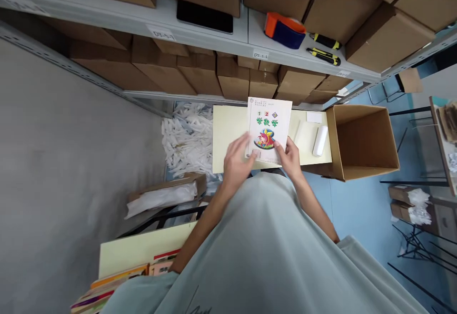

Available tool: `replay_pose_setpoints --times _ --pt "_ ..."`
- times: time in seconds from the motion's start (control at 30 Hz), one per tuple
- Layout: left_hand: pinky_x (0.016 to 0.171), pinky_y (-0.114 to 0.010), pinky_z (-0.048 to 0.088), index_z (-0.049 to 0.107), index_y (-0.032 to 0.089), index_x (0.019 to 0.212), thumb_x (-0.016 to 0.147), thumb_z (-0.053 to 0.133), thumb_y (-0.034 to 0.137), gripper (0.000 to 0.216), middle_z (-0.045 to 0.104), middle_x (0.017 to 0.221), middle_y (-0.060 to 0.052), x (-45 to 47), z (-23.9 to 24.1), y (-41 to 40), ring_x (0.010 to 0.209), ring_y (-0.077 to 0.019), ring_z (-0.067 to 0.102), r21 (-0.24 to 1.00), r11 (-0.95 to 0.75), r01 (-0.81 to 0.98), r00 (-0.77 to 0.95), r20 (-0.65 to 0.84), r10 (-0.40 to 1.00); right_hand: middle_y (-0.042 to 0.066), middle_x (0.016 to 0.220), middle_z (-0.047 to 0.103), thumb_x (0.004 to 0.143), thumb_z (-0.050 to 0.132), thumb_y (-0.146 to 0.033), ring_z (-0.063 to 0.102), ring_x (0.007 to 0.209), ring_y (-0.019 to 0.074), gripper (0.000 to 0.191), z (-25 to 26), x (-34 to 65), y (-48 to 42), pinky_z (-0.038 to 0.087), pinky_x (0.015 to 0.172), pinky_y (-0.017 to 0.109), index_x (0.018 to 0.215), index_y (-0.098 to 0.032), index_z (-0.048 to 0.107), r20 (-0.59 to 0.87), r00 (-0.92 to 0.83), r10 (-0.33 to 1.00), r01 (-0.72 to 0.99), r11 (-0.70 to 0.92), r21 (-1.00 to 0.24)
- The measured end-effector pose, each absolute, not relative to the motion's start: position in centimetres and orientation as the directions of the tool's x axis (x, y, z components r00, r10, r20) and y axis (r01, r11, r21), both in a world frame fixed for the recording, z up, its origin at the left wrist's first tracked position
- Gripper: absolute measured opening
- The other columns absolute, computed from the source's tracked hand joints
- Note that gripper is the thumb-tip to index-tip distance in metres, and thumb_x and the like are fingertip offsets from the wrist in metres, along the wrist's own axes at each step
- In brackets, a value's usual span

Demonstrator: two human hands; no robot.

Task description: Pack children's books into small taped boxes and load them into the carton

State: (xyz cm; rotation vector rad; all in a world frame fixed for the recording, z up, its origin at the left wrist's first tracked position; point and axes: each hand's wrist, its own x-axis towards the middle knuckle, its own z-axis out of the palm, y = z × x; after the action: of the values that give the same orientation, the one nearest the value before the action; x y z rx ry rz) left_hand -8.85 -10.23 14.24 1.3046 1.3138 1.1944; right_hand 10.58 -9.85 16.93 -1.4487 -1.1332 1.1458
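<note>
A thin white children's book with green Chinese lettering, the numerals 1 2 3 and a cartoon figure on its cover is held up over a pale yellow tabletop. My right hand grips its lower right edge, thumb on the cover and fingers behind. At the lower left edge is my left hand, slightly blurred, with its thumb by the bottom corner and fingers along the side. On the tabletop right of the book lie a white oblong object and a small white card.
An open cardboard box stands at the tabletop's right end. White paper scraps pile up on the left. The shelf ahead bears brown boxes, a black phone, an orange-and-blue strap roll and two cutters. Books lie behind left.
</note>
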Motion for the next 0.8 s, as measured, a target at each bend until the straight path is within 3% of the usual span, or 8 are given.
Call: replay_pose_setpoints --times 0.07,0.13,0.2,0.33,0.5,0.57,0.73,0.8 --pt "0.121 -0.056 0.061 0.083 0.021 0.129 0.085 0.091 0.068 0.064 0.080 0.144 -0.017 -10.3 13.1 -9.0 0.138 -0.0381 0.074 0.993 0.118 -0.005 -0.079 -0.118 0.990 0.010 0.126 0.084 0.097 0.076 -0.077 0.077 0.122 0.0327 0.059 17.1 11.3 -9.2 0.067 0.106 0.046 0.125 -0.025 0.075 -0.130 0.062 0.990 0.104 -0.136 -0.985" --pt "0.108 -0.053 0.068 0.085 0.018 0.120 0.081 0.091 0.076 0.071 0.085 0.127 -0.018 -11.1 12.3 -8.1 0.120 -0.0373 0.081 0.955 0.247 -0.168 0.031 -0.245 0.969 0.010 0.127 0.084 0.098 0.076 -0.076 0.078 0.120 0.0327 0.058 17.1 11.7 -8.6 0.067 0.103 0.046 0.126 -0.025 0.075 -0.136 0.020 0.991 0.112 -0.137 -0.984" --pt "0.101 -0.052 0.070 0.086 0.016 0.110 0.077 0.094 0.078 0.070 0.088 0.110 -0.016 -11.4 12.2 -7.7 0.106 -0.0358 0.084 0.911 0.317 -0.263 0.116 -0.296 0.948 0.011 0.126 0.084 0.098 0.075 -0.077 0.078 0.119 0.0331 0.059 16.8 11.8 -7.8 0.068 0.102 0.046 0.126 -0.025 0.075 -0.138 -0.004 0.990 0.120 -0.136 -0.983" --pt "0.099 -0.052 0.071 0.087 0.017 0.105 0.074 0.096 0.077 0.068 0.088 0.098 -0.012 -11.2 13.3 -7.2 0.099 -0.0346 0.085 0.904 0.298 -0.305 0.032 -0.303 0.952 0.012 0.126 0.085 0.096 0.075 -0.080 0.079 0.118 0.0331 0.063 15.6 11.8 -5.7 0.068 0.101 0.047 0.125 -0.024 0.075 -0.163 -0.028 0.986 0.136 -0.158 -0.978" --pt "0.101 -0.048 0.071 0.089 0.018 0.118 0.090 0.087 0.071 0.060 0.088 0.109 -0.009 -10.2 15.4 -7.1 0.107 -0.0345 0.085 0.971 0.185 -0.154 -0.186 -0.213 0.959 0.015 0.155 0.071 0.100 0.071 -0.078 0.070 0.141 0.0335 0.068 15.0 10.5 -3.9 0.063 0.115 0.051 0.146 -0.028 0.069 -0.044 0.101 0.994 0.312 -0.073 -0.947" --pt "0.107 -0.048 0.069 0.088 0.021 0.124 0.098 0.081 0.059 0.046 0.088 0.118 -0.008 -9.1 16.4 -7.5 0.114 -0.0346 0.084 0.992 0.126 -0.019 -0.207 -0.127 0.970 0.013 0.160 0.067 0.101 0.072 -0.077 0.068 0.143 0.0324 0.069 15.6 9.2 -4.0 0.064 0.113 0.049 0.152 -0.031 0.067 -0.023 0.042 0.999 0.284 -0.034 -0.958" --pt "0.129 -0.051 0.056 0.089 0.031 0.124 0.100 0.081 0.039 0.027 0.084 0.135 -0.008 -7.1 17.9 -8.5 0.135 -0.0342 0.078 0.969 -0.125 0.214 0.027 0.122 0.992 0.008 0.115 0.082 0.100 0.070 -0.080 0.078 0.110 0.0288 0.061 17.4 8.0 -4.6 0.068 0.094 0.041 0.125 -0.024 0.078 -0.112 0.015 0.994 0.141 -0.113 -0.984" --pt "0.130 -0.053 0.055 0.086 0.030 0.131 0.099 0.083 0.042 0.034 0.081 0.142 -0.010 -8.1 17.8 -8.2 0.140 -0.0345 0.074 0.964 -0.123 0.236 -0.026 0.133 0.991 0.006 0.102 0.081 0.100 0.069 -0.080 0.077 0.100 0.0277 0.059 17.8 8.9 -4.6 0.068 0.087 0.040 0.116 -0.024 0.077 -0.138 0.055 0.989 0.118 -0.144 -0.982"
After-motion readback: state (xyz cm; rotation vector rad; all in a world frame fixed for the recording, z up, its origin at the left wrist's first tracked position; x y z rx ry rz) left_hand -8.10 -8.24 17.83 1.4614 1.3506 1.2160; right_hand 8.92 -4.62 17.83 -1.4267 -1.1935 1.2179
